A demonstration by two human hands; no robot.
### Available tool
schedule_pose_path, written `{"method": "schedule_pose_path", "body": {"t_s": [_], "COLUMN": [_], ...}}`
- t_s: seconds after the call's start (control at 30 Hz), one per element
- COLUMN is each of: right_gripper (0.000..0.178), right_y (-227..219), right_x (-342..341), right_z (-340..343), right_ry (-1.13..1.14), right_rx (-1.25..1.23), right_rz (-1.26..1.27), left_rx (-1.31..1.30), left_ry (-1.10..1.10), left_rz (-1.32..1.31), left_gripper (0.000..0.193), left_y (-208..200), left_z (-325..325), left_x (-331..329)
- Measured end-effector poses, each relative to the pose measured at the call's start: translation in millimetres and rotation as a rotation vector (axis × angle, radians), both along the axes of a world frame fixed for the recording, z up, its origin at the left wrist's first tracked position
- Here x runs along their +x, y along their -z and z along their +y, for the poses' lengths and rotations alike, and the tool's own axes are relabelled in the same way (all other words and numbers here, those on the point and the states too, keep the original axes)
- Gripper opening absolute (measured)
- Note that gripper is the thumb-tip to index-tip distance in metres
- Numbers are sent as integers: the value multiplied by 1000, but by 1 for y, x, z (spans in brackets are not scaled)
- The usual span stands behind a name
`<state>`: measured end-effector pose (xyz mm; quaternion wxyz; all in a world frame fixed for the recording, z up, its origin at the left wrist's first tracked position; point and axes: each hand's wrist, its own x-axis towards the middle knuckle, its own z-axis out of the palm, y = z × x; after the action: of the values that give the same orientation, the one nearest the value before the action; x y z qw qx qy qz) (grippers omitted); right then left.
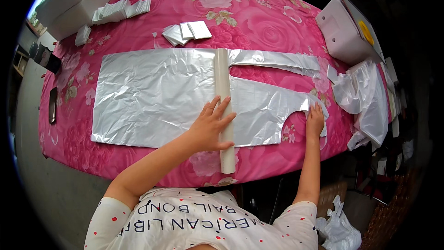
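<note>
A thin, shiny silver-white plastic sheet [148,95] lies spread flat across the table, with a narrow strip [277,61] and a wider flap with a curved cut-out at its right end, like an apron. Across it stands a pale beige tube [222,71], its near end past the sheet's lower edge. My left hand [213,126] rests on the tube with fingers spread. At the right end of the sheet, beside the curved cut-out, my right hand [315,120] lies on the plastic, fingers stretched out flat.
A pink flowered cloth [263,25] covers the table. Beyond the sheet lie flat folded white packets [199,30]; more packets [122,10] stand by a white foam box [76,11]. A phone-like dark object [53,105] is at left. Another foam box [340,30] and crumpled plastic bags [365,95] sit right.
</note>
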<state>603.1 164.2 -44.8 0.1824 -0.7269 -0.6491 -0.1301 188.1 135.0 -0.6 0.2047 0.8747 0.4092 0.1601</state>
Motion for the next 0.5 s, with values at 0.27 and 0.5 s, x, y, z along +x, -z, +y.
{"method": "schedule_pose_path", "body": {"t_s": [0.27, 0.5], "right_gripper": [6, 15], "right_y": [-47, -114], "right_x": [-18, -146], "right_z": [-2, -15], "right_ry": [-84, -306], "right_rx": [90, -195], "right_rz": [308, 1285], "left_rx": [1, 135], "left_ry": [7, -93], "left_rz": [-5, -184], "left_gripper": [75, 75], "left_y": [2, 19], "left_z": [0, -10], "left_x": [-2, 5]}}
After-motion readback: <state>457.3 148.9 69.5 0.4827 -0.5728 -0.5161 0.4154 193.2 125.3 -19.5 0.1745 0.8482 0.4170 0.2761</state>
